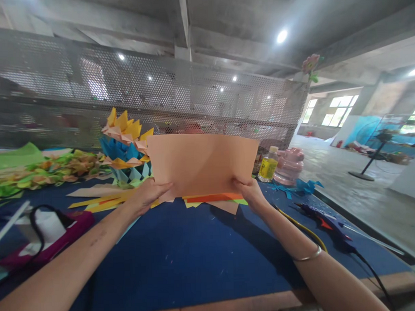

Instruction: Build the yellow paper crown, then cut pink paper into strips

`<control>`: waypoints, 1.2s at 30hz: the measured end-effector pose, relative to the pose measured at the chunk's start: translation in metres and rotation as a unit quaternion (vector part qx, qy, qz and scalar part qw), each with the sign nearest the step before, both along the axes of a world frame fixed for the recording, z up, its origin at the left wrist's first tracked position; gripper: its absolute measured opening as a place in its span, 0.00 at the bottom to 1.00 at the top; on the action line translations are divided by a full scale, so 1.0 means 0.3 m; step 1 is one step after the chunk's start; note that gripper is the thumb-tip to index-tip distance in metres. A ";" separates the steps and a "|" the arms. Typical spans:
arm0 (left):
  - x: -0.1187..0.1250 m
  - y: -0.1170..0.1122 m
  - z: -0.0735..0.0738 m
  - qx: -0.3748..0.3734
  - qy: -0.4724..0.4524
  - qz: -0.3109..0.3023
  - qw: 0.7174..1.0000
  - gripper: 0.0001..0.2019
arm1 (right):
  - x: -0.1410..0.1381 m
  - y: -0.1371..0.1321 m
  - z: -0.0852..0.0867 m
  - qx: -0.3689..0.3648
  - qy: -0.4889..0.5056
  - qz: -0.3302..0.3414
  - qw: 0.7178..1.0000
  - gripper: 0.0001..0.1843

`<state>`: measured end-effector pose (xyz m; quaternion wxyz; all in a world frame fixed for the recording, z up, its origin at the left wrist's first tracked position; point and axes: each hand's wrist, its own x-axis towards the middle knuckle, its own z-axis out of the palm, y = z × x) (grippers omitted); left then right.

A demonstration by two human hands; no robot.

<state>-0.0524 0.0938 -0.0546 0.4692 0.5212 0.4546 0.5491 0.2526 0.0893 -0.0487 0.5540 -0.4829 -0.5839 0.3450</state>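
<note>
A wide sheet of peach-coloured paper (pixel 204 164) is held upright above the blue table, bowed slightly along its top edge. My left hand (pixel 150 193) pinches its lower left corner, thumb on the near face. At the lower right corner, my right hand (pixel 247 190) grips it the same way. The fingers behind the sheet are hidden. Under and behind it lie loose orange, yellow and peach paper pieces (pixel 226 205). Just left of the sheet stands a folded-paper piece (pixel 123 145) with blue, peach and yellow points, partly covered by the sheet.
A purple power strip (pixel 70 226) with a plugged-in adapter sits at left, near a heap of folded paper pieces (pixel 68 167). To the right are a yellow-labelled bottle (pixel 268 164), a pink object (pixel 289 166) and a glue gun (pixel 327 224) with its cord. A perforated metal panel (pixel 205 96) rises behind.
</note>
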 end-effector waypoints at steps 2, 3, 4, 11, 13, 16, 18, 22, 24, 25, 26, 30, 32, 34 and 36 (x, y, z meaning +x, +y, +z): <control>-0.004 0.001 -0.001 0.000 -0.009 -0.023 1.000 0.26 | 0.003 -0.004 -0.002 -0.010 0.007 0.002 1.000 0.09; -0.007 0.003 -0.003 -0.001 -0.011 -0.035 0.999 0.26 | 0.002 -0.006 -0.005 -0.019 0.009 0.005 1.000 0.09; -0.010 0.005 -0.005 -0.003 -0.011 -0.042 0.999 0.25 | 0.000 -0.009 -0.008 -0.030 0.010 0.009 0.999 0.09; -0.022 0.033 -0.028 -0.032 0.040 -0.051 0.997 0.10 | -0.026 -0.017 -0.020 -0.059 -0.002 0.012 0.998 0.08; -0.022 0.043 -0.033 -0.032 0.048 -0.036 0.998 0.08 | -0.029 -0.015 -0.022 -0.062 -0.013 0.010 0.998 0.08; -0.023 0.050 -0.036 -0.035 0.061 -0.019 0.997 0.08 | -0.024 -0.011 -0.022 -0.071 -0.032 0.004 0.997 0.09; -0.024 0.049 -0.033 -0.043 0.066 -0.022 0.997 0.07 | -0.018 -0.008 -0.020 -0.072 -0.040 -0.006 0.997 0.10; -0.020 0.035 -0.021 -0.066 0.059 -0.046 0.995 0.06 | -0.009 -0.005 -0.013 -0.077 -0.049 -0.025 0.995 0.13; -0.017 0.026 -0.014 -0.075 0.052 -0.058 0.994 0.11 | -0.009 -0.008 -0.009 -0.083 -0.050 -0.033 0.995 0.13; -0.015 0.022 -0.011 -0.078 0.049 -0.063 0.994 0.14 | -0.010 -0.010 -0.007 -0.086 -0.050 -0.036 0.994 0.12; -0.014 0.018 -0.007 -0.080 0.045 -0.067 0.993 0.17 | -0.011 -0.012 -0.005 -0.090 -0.049 -0.036 0.994 0.12; -0.009 0.009 0.006 -0.085 0.036 -0.062 0.994 0.20 | -0.016 -0.022 0.005 -0.106 -0.038 -0.023 0.993 0.11; -0.007 0.004 0.015 -0.088 0.032 -0.059 0.994 0.20 | -0.014 -0.024 0.010 -0.112 -0.030 -0.020 0.993 0.12; -0.005 -0.003 0.027 -0.092 0.028 -0.064 0.993 0.21 | -0.011 -0.024 0.015 -0.117 -0.022 -0.024 0.993 0.13; -0.004 -0.009 0.038 -0.096 0.024 -0.072 0.992 0.22 | -0.007 -0.023 0.020 -0.122 -0.013 -0.029 0.992 0.12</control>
